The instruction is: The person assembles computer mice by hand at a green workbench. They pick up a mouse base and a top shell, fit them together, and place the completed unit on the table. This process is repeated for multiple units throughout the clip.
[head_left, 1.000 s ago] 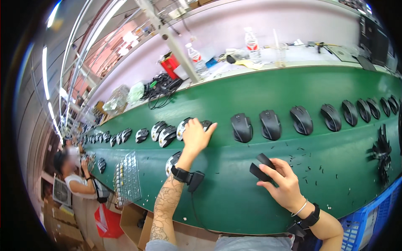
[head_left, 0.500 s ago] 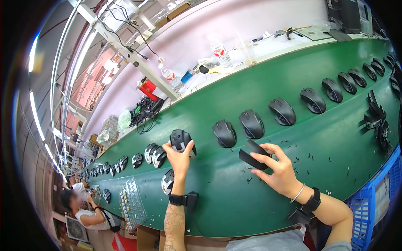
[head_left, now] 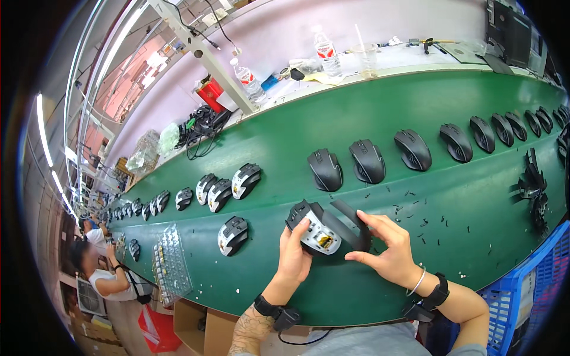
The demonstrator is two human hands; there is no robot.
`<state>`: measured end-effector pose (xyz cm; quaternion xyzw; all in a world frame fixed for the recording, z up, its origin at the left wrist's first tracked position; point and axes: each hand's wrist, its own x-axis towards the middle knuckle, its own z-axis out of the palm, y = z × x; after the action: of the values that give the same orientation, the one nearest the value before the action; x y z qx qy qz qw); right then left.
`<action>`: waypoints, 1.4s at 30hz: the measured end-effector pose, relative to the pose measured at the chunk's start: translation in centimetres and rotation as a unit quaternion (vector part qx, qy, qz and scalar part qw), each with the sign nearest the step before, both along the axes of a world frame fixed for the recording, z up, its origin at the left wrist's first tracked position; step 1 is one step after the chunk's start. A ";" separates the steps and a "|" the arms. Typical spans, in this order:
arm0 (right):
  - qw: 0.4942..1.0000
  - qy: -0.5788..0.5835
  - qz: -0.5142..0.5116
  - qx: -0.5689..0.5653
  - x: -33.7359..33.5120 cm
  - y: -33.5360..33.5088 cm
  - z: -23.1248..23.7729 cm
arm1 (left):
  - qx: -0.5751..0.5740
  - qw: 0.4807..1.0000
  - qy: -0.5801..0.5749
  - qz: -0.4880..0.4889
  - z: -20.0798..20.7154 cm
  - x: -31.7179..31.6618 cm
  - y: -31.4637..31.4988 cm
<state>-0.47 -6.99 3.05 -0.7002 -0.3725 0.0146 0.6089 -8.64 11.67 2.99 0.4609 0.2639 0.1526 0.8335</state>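
Observation:
In my left hand [head_left: 295,252] is a computer mouse [head_left: 313,225] lacking its top cover; a pale grey inner shell and a small gold-coloured part show. My right hand [head_left: 389,249] holds a curved black mouse cover [head_left: 351,225] between thumb and fingers, close beside the mouse. Whether cover and mouse touch, I cannot tell. Just left of my hands lies another uncovered mouse [head_left: 233,235]. Farther back, one more uncovered mouse [head_left: 246,181] ends a row running off to the left. Beyond my hands stand black covered mice [head_left: 325,169] in a row toward the right.
Black plastic scraps [head_left: 424,222] lie scattered on the green bench [head_left: 267,296]. A pile of black covers [head_left: 534,190] is at the right, near a blue crate [head_left: 504,308]. At the left are a clear tray [head_left: 175,261] and a co-worker [head_left: 105,273]. Bottles [head_left: 326,50] stand on the back shelf.
My left hand has come from the row at the left toward the middle, now with an uncovered mouse tilted toward my right hand. The black cover and the mouse are now close together.

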 end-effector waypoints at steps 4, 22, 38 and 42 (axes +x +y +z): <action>0.998 -0.066 0.003 0.009 -0.9 0.6 -0.1 | 0.000 0.999 -0.026 0.017 -0.5 -0.3 -1.4; 0.993 -0.094 -0.012 -0.064 -1.6 1.2 -0.8 | 0.145 0.984 -0.091 -0.040 -1.0 -1.2 -4.5; 0.882 0.432 0.163 0.097 -0.4 1.3 -3.9 | 0.025 0.989 -0.147 0.005 -0.3 -1.2 -3.1; 0.896 0.418 0.141 0.054 -0.1 1.2 -3.4 | 0.006 0.997 -0.078 0.022 -0.8 -1.4 -2.7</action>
<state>-0.58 -5.74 -0.39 -0.5352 -0.1785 0.3716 0.7373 -10.03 9.00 2.20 0.4468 0.2076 0.2077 0.8451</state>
